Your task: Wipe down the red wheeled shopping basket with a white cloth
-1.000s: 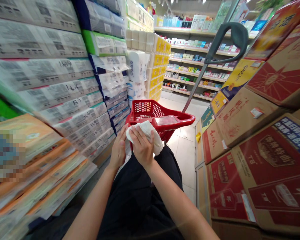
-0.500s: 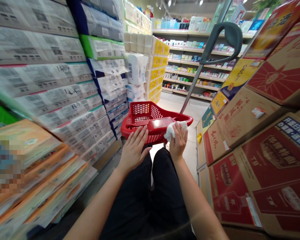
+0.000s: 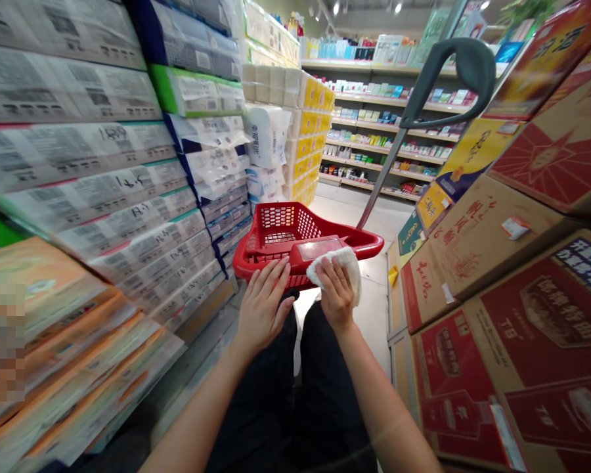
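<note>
A red plastic shopping basket (image 3: 364,242) with perforated walls is in front of my knees, its long metal pole and grey loop handle (image 3: 408,98) rising to the right. My left hand (image 3: 264,305) lies flat with fingers stretched out, the fingertips on the basket's near rim. Under the fingers of my right hand (image 3: 335,289) is a white cloth (image 3: 353,266), pressed against the near rim just below the clear label panel (image 3: 320,247). Part of the cloth hangs past the hand on the right.
Stacked paper packs (image 3: 142,177) rise close on my left, with orange packs (image 3: 79,355) nearer. Cardboard cartons (image 3: 536,315) line the right side. Shelves of small goods (image 3: 384,118) stand across the back, beyond a pale floor strip.
My right hand has slid the cloth left and toward me, from the basket's right side to below the label panel. My left hand stays on the rim.
</note>
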`<state>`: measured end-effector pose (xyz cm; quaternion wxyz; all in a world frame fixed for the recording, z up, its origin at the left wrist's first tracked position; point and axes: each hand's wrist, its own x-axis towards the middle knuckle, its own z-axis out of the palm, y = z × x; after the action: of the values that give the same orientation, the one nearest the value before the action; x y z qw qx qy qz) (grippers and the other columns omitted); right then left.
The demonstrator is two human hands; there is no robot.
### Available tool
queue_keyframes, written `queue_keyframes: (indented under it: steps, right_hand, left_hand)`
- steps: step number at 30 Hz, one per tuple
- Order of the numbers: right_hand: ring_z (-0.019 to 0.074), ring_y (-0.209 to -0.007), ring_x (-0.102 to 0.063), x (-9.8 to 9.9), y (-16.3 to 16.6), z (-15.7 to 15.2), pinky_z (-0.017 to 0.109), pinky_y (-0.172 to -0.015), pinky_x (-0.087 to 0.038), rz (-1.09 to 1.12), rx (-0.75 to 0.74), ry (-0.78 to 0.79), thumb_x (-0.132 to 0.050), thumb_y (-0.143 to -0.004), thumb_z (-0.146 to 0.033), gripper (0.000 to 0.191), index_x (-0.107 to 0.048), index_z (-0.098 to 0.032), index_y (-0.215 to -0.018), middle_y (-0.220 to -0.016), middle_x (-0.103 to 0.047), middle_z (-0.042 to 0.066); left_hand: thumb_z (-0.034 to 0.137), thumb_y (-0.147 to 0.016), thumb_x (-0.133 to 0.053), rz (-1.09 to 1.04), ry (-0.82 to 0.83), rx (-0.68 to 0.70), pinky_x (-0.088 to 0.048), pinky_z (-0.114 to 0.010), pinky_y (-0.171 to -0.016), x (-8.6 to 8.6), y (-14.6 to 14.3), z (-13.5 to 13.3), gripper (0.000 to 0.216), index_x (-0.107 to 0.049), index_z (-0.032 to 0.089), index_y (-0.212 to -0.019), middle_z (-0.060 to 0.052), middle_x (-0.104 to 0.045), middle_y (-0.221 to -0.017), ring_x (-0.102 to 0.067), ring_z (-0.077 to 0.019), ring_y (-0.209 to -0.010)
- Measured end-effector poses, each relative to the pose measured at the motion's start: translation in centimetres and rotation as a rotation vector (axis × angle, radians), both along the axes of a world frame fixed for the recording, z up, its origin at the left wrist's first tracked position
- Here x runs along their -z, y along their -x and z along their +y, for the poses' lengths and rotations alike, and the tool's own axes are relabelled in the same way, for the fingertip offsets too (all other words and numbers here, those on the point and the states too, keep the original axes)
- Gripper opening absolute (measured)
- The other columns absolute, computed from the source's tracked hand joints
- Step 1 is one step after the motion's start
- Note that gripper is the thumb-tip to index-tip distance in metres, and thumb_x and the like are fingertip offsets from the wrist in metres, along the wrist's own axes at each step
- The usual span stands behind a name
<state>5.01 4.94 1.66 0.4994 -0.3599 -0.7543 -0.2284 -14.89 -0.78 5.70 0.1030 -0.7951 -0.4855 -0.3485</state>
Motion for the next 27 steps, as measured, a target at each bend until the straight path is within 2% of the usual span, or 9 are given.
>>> queue_keyframes:
  steps: [3, 6, 10, 14, 17, 21, 24, 27]
  right_hand:
    - [0.0232, -0.141, -0.042, 0.2, -3.2, 1.3, 0.049, -0.116, -0.04, 0.1, 0.005, 0.03, -0.041, -0.1, -0.015, 0.042, -0.053, -0.021, -0.139, -0.14, -0.058, 0.009]
    - [0.0239, -0.144, -0.038, 0.1, -4.4, 1.5, 0.052, -0.116, -0.039, 0.276, 0.03, 0.103, -0.038, -0.101, -0.019, 0.044, -0.046, -0.022, -0.145, -0.148, -0.05, 0.01]
    - [0.0248, -0.145, -0.034, -0.5, -1.7, 0.1, 0.052, -0.117, -0.038, 0.364, 0.013, 0.148, -0.04, -0.101, -0.018, 0.048, -0.042, -0.023, -0.148, -0.15, -0.046, 0.009]
    - [0.0231, -0.145, -0.034, -0.9, 2.7, -2.0, 0.049, -0.119, -0.035, 0.21, -0.069, 0.157, -0.041, -0.099, -0.014, 0.053, -0.036, -0.024, -0.151, -0.148, -0.049, 0.008]
    - [0.0201, -0.145, -0.035, -1.0, 3.6, -2.3, 0.045, -0.122, -0.03, 0.073, -0.112, 0.154, -0.042, -0.098, -0.009, 0.056, -0.034, -0.024, -0.152, -0.145, -0.053, 0.006]
    - [0.0185, -0.141, -0.042, -0.6, 0.5, -0.7, 0.041, -0.122, -0.033, 0.001, -0.136, 0.095, -0.044, -0.096, -0.005, 0.057, -0.039, -0.025, -0.149, -0.142, -0.056, 0.004]
    - [0.0216, -0.141, -0.042, -0.1, -2.9, 0.9, 0.046, -0.119, -0.038, 0.094, -0.117, 0.079, -0.044, -0.097, -0.009, 0.052, -0.043, -0.026, -0.147, -0.145, -0.053, 0.005]
    - [0.023, -0.142, -0.04, 0.2, -4.7, 1.7, 0.05, -0.117, -0.039, 0.224, -0.087, 0.111, -0.041, -0.099, -0.013, 0.048, -0.045, -0.025, -0.146, -0.149, -0.048, 0.007]
  left_hand:
    - [0.036, -0.102, -0.031, 0.012, 0.0, -0.011, -0.015, -0.041, -0.121, -0.1, -0.4, -0.2, 0.055, -0.031, 0.015, -0.153, -0.01, -0.039, -0.156, -0.029, -0.0231, -0.147]
    - [0.036, -0.102, -0.032, 0.008, -0.014, -0.005, -0.014, -0.04, -0.121, 0.0, -0.9, -0.5, 0.054, -0.032, 0.015, -0.152, -0.011, -0.041, -0.155, -0.029, -0.0228, -0.147]
    - [0.036, -0.102, -0.031, -0.021, -0.021, -0.008, -0.015, -0.04, -0.12, 0.1, -1.2, -0.6, 0.054, -0.032, 0.015, -0.152, -0.011, -0.041, -0.154, -0.029, -0.0235, -0.146]
    - [0.036, -0.102, -0.029, -0.037, -0.022, -0.009, -0.016, -0.041, -0.12, 0.2, -0.8, -0.3, 0.054, -0.033, 0.015, -0.152, -0.011, -0.041, -0.154, -0.03, -0.0235, -0.146]
    - [0.036, -0.103, -0.028, -0.037, -0.011, -0.006, -0.016, -0.04, -0.12, 0.2, -0.4, -0.1, 0.053, -0.033, 0.016, -0.152, -0.01, -0.041, -0.155, -0.03, -0.0228, -0.146]
    - [0.034, -0.102, -0.03, -0.03, 0.0, 0.007, -0.016, -0.04, -0.12, 0.1, -0.3, 0.0, 0.052, -0.033, 0.017, -0.152, -0.009, -0.04, -0.155, -0.029, -0.0222, -0.146]
    - [0.033, -0.102, -0.03, -0.034, -0.004, 0.01, -0.016, -0.039, -0.12, 0.0, -0.6, 0.0, 0.052, -0.033, 0.017, -0.152, -0.009, -0.04, -0.156, -0.029, -0.022, -0.146]
    - [0.032, -0.102, -0.031, -0.042, -0.002, 0.008, -0.016, -0.04, -0.12, 0.0, -0.9, 0.1, 0.052, -0.032, 0.017, -0.152, -0.009, -0.04, -0.156, -0.029, -0.022, -0.146]
